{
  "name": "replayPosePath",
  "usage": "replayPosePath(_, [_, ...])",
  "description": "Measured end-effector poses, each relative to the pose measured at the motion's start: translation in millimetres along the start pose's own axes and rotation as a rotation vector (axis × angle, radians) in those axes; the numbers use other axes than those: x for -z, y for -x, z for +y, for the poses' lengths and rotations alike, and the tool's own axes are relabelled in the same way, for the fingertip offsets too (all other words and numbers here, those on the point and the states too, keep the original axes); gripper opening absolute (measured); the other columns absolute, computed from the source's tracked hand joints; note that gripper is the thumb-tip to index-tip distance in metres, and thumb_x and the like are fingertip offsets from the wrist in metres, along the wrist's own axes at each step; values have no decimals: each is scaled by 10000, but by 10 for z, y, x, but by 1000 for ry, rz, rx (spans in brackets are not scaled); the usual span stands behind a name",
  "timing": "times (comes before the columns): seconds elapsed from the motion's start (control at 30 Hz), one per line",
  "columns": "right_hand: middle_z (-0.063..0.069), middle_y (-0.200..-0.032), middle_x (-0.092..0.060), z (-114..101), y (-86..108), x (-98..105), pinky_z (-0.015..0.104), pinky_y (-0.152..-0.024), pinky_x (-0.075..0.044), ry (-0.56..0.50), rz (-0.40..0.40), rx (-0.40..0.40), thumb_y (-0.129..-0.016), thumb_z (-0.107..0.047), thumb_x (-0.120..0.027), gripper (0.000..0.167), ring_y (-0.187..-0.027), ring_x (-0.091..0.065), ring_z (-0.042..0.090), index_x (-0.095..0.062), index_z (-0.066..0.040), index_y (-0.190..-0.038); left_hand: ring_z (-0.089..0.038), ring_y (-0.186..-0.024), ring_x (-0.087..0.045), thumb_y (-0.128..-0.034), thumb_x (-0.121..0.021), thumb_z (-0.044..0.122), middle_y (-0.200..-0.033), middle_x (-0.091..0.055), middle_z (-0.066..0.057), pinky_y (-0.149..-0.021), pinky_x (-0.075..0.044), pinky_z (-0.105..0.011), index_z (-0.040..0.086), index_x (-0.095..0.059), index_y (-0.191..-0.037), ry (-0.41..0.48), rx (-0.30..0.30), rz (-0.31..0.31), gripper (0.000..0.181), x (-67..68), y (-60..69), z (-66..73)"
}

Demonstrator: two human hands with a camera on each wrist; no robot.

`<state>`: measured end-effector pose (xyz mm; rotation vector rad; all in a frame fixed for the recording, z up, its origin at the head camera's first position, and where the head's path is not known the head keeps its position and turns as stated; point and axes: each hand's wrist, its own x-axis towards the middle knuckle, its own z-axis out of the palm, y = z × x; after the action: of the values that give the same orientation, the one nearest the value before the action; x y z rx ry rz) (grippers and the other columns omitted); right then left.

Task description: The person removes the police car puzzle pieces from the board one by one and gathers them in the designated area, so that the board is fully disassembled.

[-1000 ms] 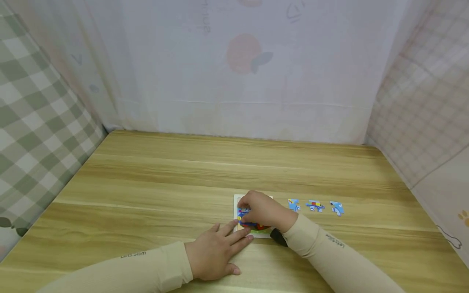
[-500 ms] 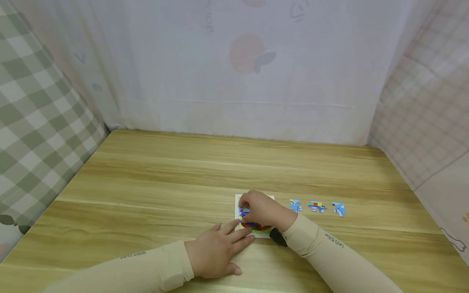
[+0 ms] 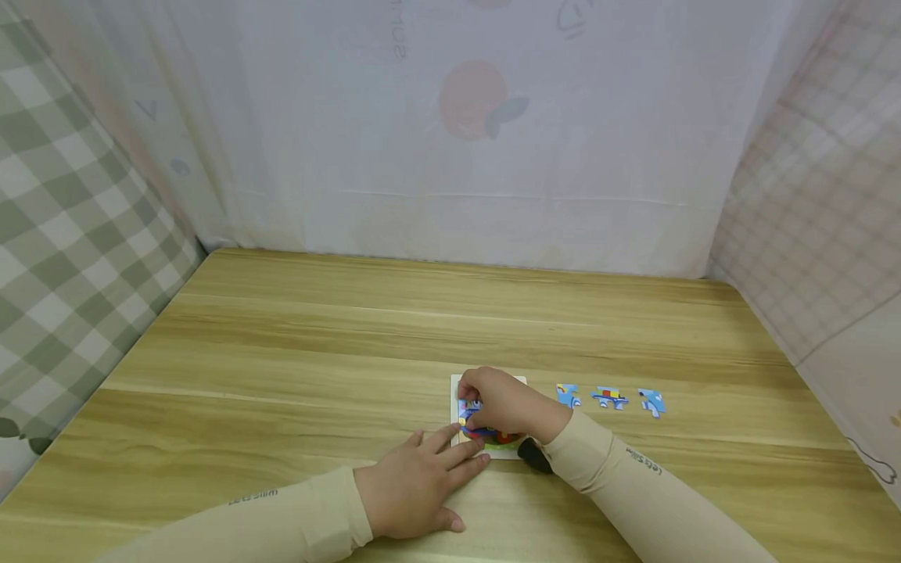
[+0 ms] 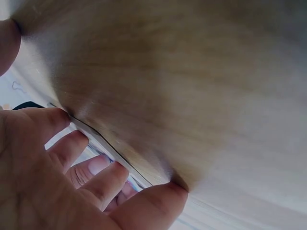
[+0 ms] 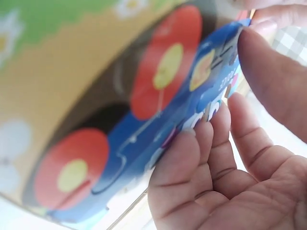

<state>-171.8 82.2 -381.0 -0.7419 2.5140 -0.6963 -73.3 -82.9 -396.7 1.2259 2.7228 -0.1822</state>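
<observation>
Puzzle board [image 3: 454,391] on table [image 3: 317,375]. Left hand [image 3: 417,489] released, spread out onto board's near left corner. Right hand [image 3: 512,403] bent over board, can't tell if grasping. Loose pieces [image 3: 609,397] right of board.
</observation>
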Motion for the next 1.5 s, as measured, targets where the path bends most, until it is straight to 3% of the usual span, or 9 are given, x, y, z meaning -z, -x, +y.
replayPosePath(0.43, [7,-835,-550,-30,26,-5,326,-774,-473,-1,30,-11,-741,55,-777,262,-786,-504,148,-589,-72,-872,-243,-1405,-315,-871,-513,650,-1542,-320,96,-951,-464,-460,282,-369,-1494,-5,-3,1,738,-2,-12,-3])
replayPosePath(0.87, [-7,-728,-470,-17,-2,-5,254,-608,-388,-30,7,-40,-786,25,-751,246,-681,-464,139,-548,-108,-831,-227,-1396,-331,-876,-510,644,-1534,-341,85,-932,-472,-473,263,-389,-1486,-25,-5,21,730,-27,-4,16])
replayPosePath(1.23, [-13,-720,-474,-5,11,8,244,-599,-391,-34,2,-12,-797,33,-735,239,-673,-465,128,-542,-102,-836,-229,-1345,-389,-883,-524,619,-1518,-365,62,-919,-471,-477,239,-418,-1471,-37,6,55,708,-24,16,74])
replayPosePath(1.5, [-9,-722,-484,-17,9,6,250,-597,-396,-31,3,-30,-798,33,-734,239,-674,-470,133,-541,-105,-830,-231,-1340,-393,-860,-476,695,-1479,-403,64,-919,-465,-482,209,-416,-1469,-44,14,58,781,-25,21,118])
